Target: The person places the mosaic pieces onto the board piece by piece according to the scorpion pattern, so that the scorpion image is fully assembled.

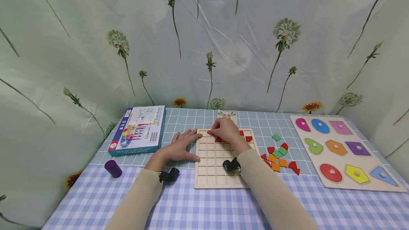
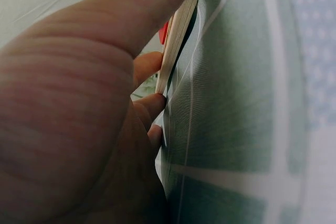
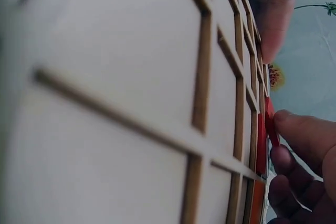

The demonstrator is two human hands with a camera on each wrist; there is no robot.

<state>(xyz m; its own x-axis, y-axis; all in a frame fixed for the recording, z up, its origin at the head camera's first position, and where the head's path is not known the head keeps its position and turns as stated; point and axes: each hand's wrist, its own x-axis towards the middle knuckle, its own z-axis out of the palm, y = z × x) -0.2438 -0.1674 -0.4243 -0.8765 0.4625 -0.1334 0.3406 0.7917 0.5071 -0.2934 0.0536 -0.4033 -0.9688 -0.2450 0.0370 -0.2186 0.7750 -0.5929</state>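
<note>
My right hand [image 1: 226, 130] reaches over a square wooden grid board [image 1: 209, 173], thumb and fingers pinching a thin red piece [image 3: 270, 121] at the board's far side, left of the middle; I cannot tell whether that piece is seated in a square. My left hand [image 1: 182, 146] lies at the board's left edge, its fingers spread and loose, touching the rim and grasping nothing. Other red pieces [image 1: 248, 138] and a bit of green sit in the far rows, partly hidden by my right hand; the near squares show bare wood. Just beyond the board is a small pattern card [image 1: 228, 117]. To its right lie loose pieces [image 1: 283, 163] in red, green and orange, and farther right a wooden puzzle [image 1: 343, 160] with nine colourful shapes. At far left is a flat printed box [image 1: 140, 130], with a purple cylinder [image 1: 113, 168] nearer me. Blue-and-white check covers the near tabletop [image 1: 191, 208]; pale fabric [image 1: 143, 27] printed with dandelions hangs behind.
</note>
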